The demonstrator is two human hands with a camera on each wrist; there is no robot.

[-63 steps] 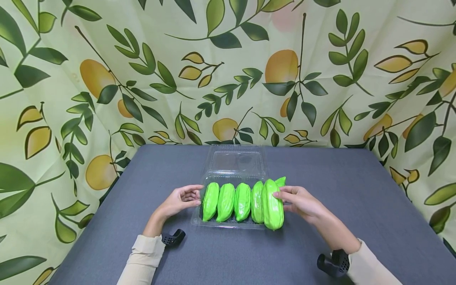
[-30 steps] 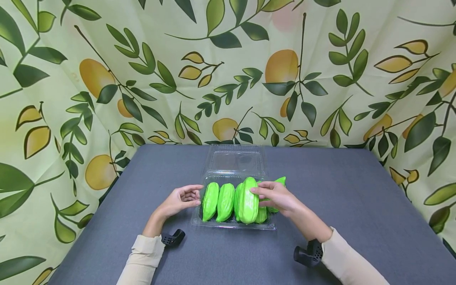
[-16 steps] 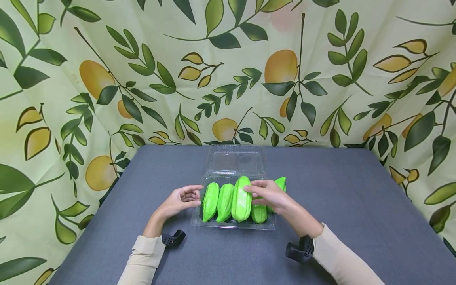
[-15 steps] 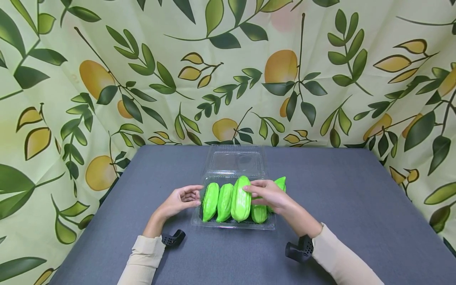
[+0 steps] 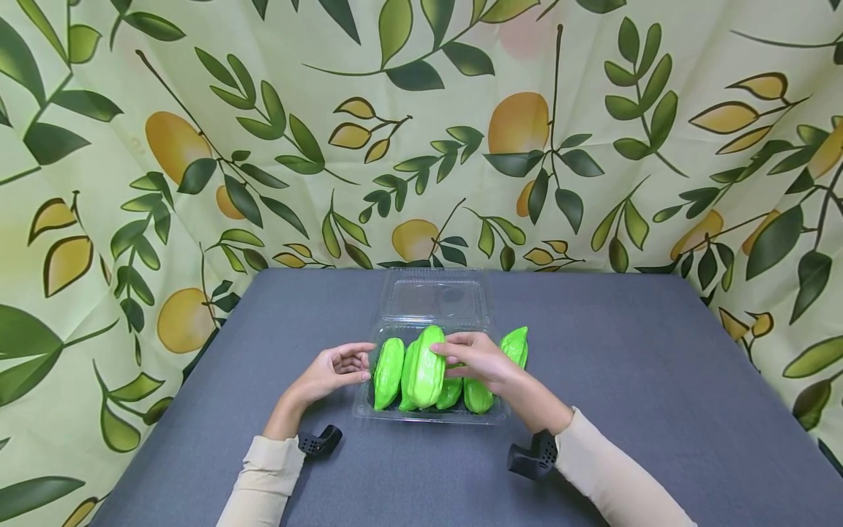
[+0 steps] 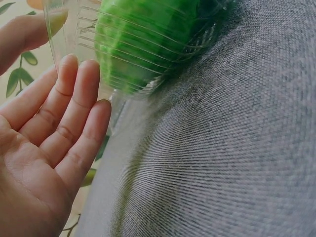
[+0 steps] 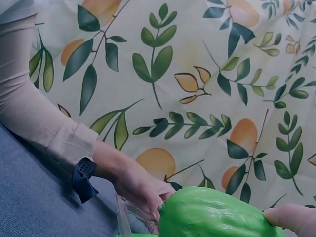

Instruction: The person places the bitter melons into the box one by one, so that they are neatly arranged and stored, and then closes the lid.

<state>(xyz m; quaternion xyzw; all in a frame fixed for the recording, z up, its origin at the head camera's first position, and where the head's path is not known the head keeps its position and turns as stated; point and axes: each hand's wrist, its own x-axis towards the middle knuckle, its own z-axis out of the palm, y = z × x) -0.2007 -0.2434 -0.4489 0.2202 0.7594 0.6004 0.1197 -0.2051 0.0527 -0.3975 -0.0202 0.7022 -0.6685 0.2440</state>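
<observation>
In the head view, my right hand pinches a bright-green ribbed fruit with pointed ends, held over the clear plastic clamshell box. It partly covers another green fruit beneath. The right wrist view shows the held fruit close up, with a fingertip on its right end. Several like fruits lie side by side in the box, the leftmost one fully in view. My left hand rests at the box's left side, fingers loosely bent; in the left wrist view, the hand has its fingertips against the clear wall.
The clamshell's lid lies folded back behind the box. One more green fruit shows at the box's right edge, partly behind my right hand. A leaf-patterned cloth hangs behind the grey table.
My right hand has carried the green fruit from the box's right edge leftward across the row. The fruits to its right show again. My left hand has stayed where it was.
</observation>
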